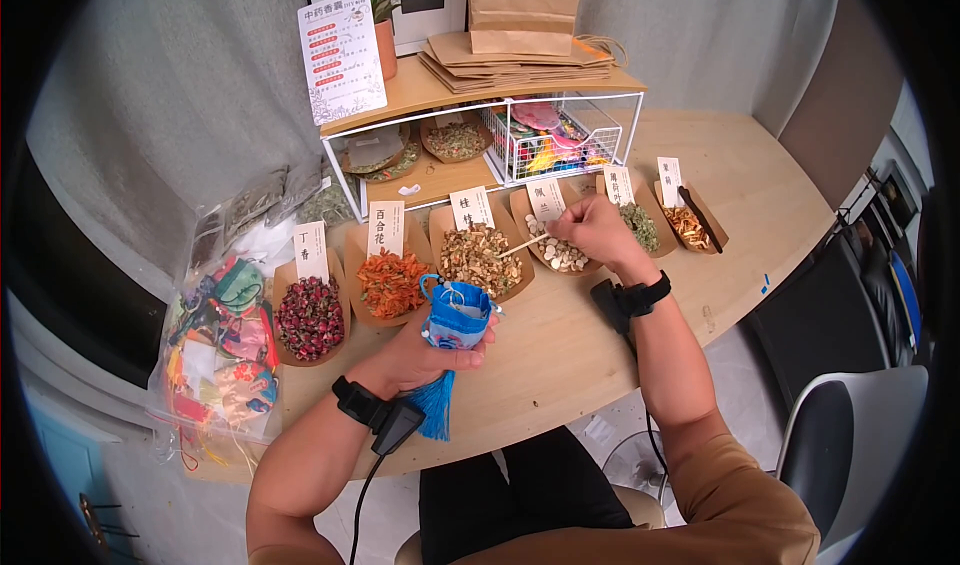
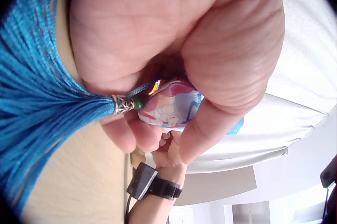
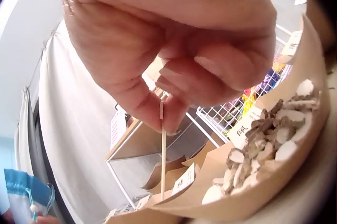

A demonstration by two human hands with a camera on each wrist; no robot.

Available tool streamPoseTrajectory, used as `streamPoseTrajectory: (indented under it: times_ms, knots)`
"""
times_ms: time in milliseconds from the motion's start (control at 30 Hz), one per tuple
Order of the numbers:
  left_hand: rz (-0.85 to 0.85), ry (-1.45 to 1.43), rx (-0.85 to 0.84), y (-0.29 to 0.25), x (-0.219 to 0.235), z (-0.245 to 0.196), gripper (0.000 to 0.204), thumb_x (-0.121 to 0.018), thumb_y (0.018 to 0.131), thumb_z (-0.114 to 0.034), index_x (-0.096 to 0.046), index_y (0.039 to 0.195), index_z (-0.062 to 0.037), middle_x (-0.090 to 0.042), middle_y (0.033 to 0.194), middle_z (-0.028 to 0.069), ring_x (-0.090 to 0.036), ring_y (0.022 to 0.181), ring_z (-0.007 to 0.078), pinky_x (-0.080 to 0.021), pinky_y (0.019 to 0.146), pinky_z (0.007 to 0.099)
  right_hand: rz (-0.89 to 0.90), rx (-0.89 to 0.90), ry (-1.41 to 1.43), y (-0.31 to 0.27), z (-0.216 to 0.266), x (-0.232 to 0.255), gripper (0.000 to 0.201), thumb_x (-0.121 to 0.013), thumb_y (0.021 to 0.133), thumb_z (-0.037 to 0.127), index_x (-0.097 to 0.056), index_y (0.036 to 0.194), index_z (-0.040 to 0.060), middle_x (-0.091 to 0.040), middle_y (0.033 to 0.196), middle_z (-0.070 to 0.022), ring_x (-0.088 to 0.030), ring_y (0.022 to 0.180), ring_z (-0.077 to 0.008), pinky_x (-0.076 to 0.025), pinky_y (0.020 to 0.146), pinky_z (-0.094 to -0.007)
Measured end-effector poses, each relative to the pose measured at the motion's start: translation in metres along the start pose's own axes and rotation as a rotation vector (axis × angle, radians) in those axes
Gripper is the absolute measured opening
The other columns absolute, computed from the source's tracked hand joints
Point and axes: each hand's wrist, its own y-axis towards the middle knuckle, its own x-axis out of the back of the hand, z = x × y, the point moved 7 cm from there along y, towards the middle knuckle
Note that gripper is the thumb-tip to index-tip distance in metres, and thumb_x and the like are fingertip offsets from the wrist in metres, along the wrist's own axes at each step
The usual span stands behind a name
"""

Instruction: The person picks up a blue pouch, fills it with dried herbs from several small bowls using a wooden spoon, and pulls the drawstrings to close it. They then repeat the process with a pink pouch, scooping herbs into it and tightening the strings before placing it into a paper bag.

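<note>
My left hand (image 1: 420,360) grips a blue drawstring sachet pouch (image 1: 458,317) upright, its mouth gaping. From the pouch hangs a long blue tassel (image 2: 58,92) with a silver bead cap and a green bead. My right hand (image 1: 598,233) pinches a thin pale wooden stick (image 3: 163,166) between thumb and fingertips. The stick slants down to the left, its far end at the tray of chopped tan dried herb (image 1: 478,258). Below the right hand lies a tray of whitish dried slices (image 3: 268,145).
Trays of dried rosebuds (image 1: 310,320), orange petals (image 1: 390,283), green leaves (image 1: 638,227) and brownish peel (image 1: 688,227) curve along the table. A bag of colourful pouches (image 1: 235,345) lies left. Behind stands a wooden shelf (image 1: 470,92) with a wire basket (image 1: 555,140) and paper bags (image 1: 525,10).
</note>
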Motion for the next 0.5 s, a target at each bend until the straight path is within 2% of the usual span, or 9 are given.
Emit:
streamPoseTrajectory:
  times_ms: [200,500]
  knots:
    - [-0.001,0.007,-0.006,0.0,-0.001,-0.002,0.051,-0.076,0.075,0.002,-0.056,0.121,-0.0051,-0.06,0.107,0.0022,-0.057,0.102,0.0117,-0.05,0.081,0.0275,0.068,-0.027,0.082,0.0,-0.001,-0.014,0.027,-0.071,0.084,0.018,-0.063,0.064,0.0017,-0.052,0.054,0.0027,-0.039,0.047,-0.0049,-0.029,0.043,-0.0254]
    - [0.005,-0.002,-0.011,0.0,0.001,0.001,0.052,-0.076,0.075,0.003,-0.056,0.122,-0.0047,-0.06,0.109,0.0027,-0.057,0.103,0.0122,-0.05,0.082,0.0278,0.064,-0.136,0.238,0.004,-0.009,-0.014,0.024,-0.069,0.087,0.017,-0.064,0.07,0.0012,-0.047,0.051,0.0025,-0.037,0.042,-0.0058,-0.024,0.039,-0.0244]
